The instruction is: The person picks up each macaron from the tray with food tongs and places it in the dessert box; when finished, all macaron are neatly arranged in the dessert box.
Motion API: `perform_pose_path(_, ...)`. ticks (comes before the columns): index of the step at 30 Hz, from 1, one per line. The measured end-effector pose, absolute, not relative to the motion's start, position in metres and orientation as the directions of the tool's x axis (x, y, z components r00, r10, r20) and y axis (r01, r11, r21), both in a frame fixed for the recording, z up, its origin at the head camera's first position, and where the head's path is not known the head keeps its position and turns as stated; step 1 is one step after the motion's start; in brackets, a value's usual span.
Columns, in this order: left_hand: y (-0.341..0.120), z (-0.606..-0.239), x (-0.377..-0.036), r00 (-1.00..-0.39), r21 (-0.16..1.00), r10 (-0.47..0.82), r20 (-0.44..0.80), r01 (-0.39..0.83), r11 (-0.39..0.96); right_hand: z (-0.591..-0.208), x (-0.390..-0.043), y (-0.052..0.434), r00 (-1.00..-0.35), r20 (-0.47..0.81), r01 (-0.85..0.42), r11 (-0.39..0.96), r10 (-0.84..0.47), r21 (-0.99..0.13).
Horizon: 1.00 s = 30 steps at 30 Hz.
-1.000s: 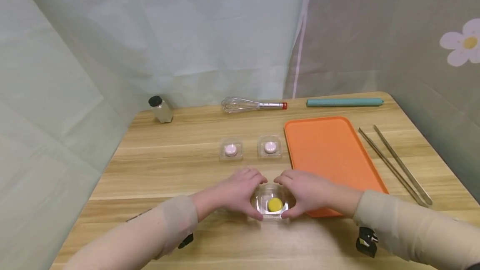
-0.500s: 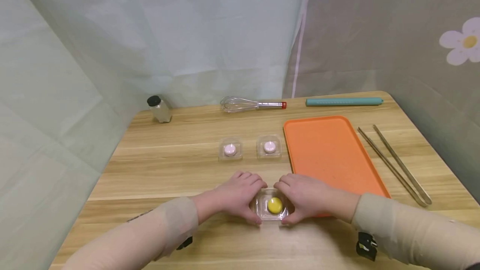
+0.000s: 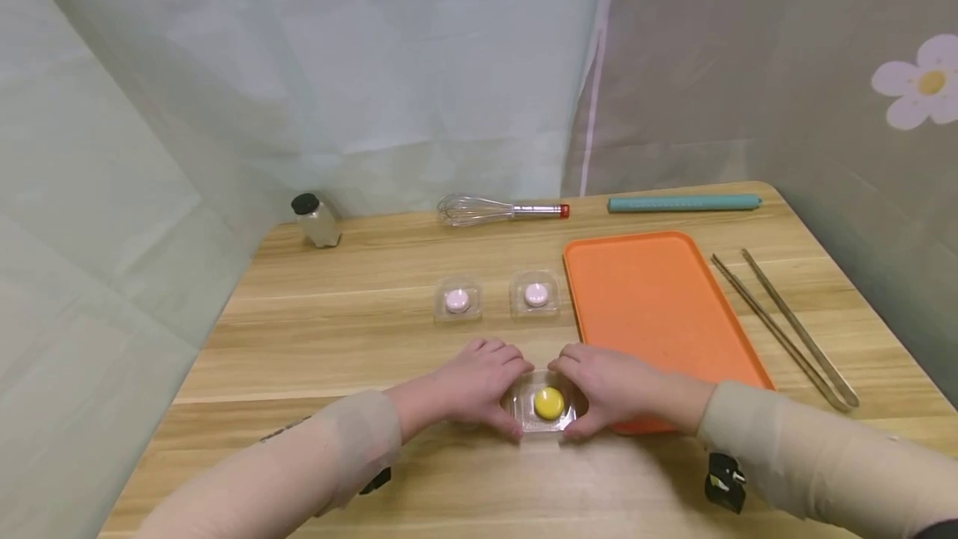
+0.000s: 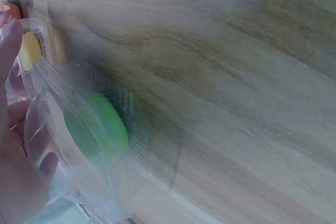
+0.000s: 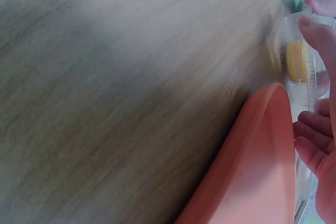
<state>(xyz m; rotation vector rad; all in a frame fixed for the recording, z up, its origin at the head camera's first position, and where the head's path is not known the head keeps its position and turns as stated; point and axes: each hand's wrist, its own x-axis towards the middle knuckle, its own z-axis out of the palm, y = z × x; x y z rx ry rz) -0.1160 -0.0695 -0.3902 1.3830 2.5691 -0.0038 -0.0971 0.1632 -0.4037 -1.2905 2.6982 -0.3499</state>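
Near the front of the table, a clear plastic box (image 3: pixel 527 422) holds a round yellow piece like a macaron (image 3: pixel 550 403). My left hand (image 3: pixel 479 385) curls along its left side and my right hand (image 3: pixel 609 389) along its right, thumbs at the front corners and fingertips at the back. A second clear box with a green round piece (image 4: pixel 97 127) stands beside my left palm in the left wrist view; from the head it is hidden under that hand. Behind are two clear boxes, each with a pale pink piece: the left one (image 3: pixel 457 300) and the right one (image 3: pixel 536 294).
An orange tray (image 3: pixel 651 298) lies to the right, its near left edge under my right hand and wrist. Metal tongs (image 3: pixel 793 331) lie beyond it. Along the back are a black-capped jar (image 3: pixel 318 223), a whisk (image 3: pixel 501 210) and a teal rod-like package (image 3: pixel 684 203).
My two hands and the box with the yellow piece shifted slightly towards me, then slightly back. The hands stay around it; other things keep their places.
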Motion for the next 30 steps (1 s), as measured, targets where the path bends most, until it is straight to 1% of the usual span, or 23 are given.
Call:
perform_pose_path(3,-0.0693,-0.3902,-0.1168,-0.54,0.119,0.818,-0.198,0.815,0.567,-0.4045,-0.0987,0.1643,-0.631,-0.024,-0.743,0.613,-0.775,-0.268)
perform_pose_path(11,-0.0695,-0.3943,-0.1186,-0.557,0.143,0.81,-0.183,0.8,0.582,-0.4041,-0.1017,0.1672,-0.632,0.009,-0.756,0.614,-0.775,-0.229)
perform_pose_path(20,-0.0692,-0.3912,-0.1191,-0.567,0.134,0.803,-0.182,0.795,0.592,-0.4023,-0.1033,0.1683,-0.639,0.003,-0.75,0.622,-0.769,-0.224)
perform_pose_path(30,-0.0746,-0.3913,-0.1196,-0.58,0.169,0.796,-0.174,0.778,0.605,-0.4048,-0.1016,0.1695,-0.651,-0.004,-0.737,0.634,-0.759,-0.235)
